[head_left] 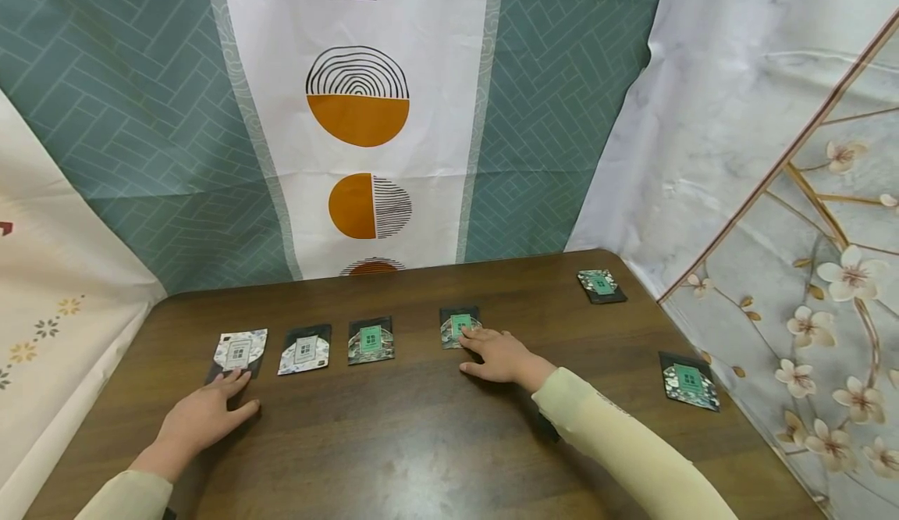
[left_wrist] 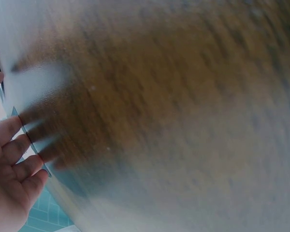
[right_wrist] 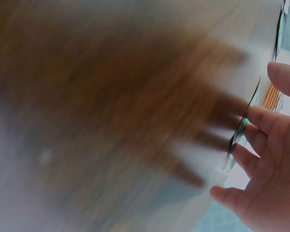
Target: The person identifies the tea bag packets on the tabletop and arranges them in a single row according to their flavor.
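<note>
My left hand (head_left: pixel 204 417) has its fingertips on the near edge of a flat sachet (head_left: pixel 240 347) with a white floral front and a dark lower band. In the left wrist view the fingers (left_wrist: pixel 15 151) are spread at the sachet's edge. Toward the middle of the table, my right hand (head_left: pixel 500 357) touches a dark sachet with a green label (head_left: pixel 456 322); its fingers cover the lower right corner. The right wrist view shows those fingers (right_wrist: pixel 255 137) nearly straight against that sachet's edge. Neither hand curls round anything.
Between the hands lie a white-fronted sachet (head_left: pixel 305 350) and a green-labelled sachet (head_left: pixel 371 340). Two more green-labelled sachets lie at the right, one by the back corner (head_left: pixel 602 286) and one near the right edge (head_left: pixel 689 381). Patterned cloths (head_left: pixel 541 114) hang around the brown table (head_left: pixel 365 450).
</note>
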Motion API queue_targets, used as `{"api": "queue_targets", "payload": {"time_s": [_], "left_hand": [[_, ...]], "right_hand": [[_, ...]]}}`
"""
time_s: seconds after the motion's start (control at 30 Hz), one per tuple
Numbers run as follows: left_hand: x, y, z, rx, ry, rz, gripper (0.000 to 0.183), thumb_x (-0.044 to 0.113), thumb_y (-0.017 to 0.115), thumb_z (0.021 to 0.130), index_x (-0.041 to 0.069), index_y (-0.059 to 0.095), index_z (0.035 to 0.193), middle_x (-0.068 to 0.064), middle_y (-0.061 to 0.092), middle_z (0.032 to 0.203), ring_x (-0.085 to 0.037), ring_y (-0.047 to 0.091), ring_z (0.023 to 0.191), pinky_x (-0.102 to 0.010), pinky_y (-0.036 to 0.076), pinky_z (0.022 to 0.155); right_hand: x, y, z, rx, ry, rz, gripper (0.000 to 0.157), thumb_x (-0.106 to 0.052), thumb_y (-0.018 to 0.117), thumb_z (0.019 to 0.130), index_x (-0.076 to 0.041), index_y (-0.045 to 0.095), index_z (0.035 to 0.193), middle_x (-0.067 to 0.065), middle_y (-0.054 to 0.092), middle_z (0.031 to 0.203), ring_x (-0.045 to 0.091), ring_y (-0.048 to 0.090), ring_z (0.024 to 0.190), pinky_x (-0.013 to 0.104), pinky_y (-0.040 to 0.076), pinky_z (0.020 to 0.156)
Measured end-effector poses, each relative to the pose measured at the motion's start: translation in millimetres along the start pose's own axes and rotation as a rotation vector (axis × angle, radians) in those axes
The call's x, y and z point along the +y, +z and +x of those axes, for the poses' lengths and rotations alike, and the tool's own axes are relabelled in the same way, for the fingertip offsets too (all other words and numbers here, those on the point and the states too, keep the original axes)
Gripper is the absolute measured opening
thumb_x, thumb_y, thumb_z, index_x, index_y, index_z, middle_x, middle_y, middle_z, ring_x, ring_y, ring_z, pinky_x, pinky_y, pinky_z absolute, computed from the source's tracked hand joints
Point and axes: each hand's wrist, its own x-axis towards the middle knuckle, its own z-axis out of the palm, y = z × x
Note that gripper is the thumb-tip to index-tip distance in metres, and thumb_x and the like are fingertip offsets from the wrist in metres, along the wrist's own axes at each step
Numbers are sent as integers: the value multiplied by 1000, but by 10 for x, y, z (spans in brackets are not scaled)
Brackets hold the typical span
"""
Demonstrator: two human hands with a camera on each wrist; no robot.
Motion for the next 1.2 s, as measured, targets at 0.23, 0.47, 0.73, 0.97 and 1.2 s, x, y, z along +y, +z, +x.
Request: {"api": "queue_targets", "payload": {"time_s": [0.23, 0.47, 0.73, 0.97, 1.2], "left_hand": [[-7, -12, 4, -13, -6, 1, 72, 47, 66, 93, -7, 58, 139, -36, 50, 147, -59, 49, 133, -68, 49, 96], [-3, -6, 7, -5, -10, -6, 72, 47, 66, 93, -7, 58, 139, -34, 50, 148, -59, 48, 134, -68, 48, 96], [-1, -1, -9, -3, -8, -6, 71, 47, 66, 93, -7, 58, 138, -35, 50, 147, -59, 49, 133, -68, 48, 96], [-5, 7, 6, -17, -18, -4, 73, 48, 66, 93, -7, 58, 139, -34, 50, 148, -59, 48, 134, -69, 48, 96], [-21, 10, 11, -9, -12, -2, 72, 48, 66, 92, -7, 58, 139, -34, 50, 148, -59, 49, 133, -69, 48, 96]], "right_hand": [[-144, 3, 50, -14, -15, -13, 62, -46, 54, 104, -17, 44, 157, 1, 34, 169, 30, 33, 157, 64, 30, 123], [-257, 26, 111, -15, -45, -33, 62, -47, 55, 103, -18, 44, 157, 0, 35, 169, 29, 34, 157, 64, 32, 122], [-390, 36, 168, -25, -56, -41, 62, -49, 55, 103, -19, 44, 157, -1, 34, 169, 27, 34, 157, 64, 32, 123], [-452, 42, 196, -31, -49, -44, 63, -50, 55, 103, -21, 44, 157, -3, 34, 169, 25, 34, 157, 63, 30, 124], [-462, 25, 210, -34, -51, -38, 64, -50, 56, 102, -21, 44, 157, -3, 33, 169, 26, 34, 157, 63, 29, 125]]}}
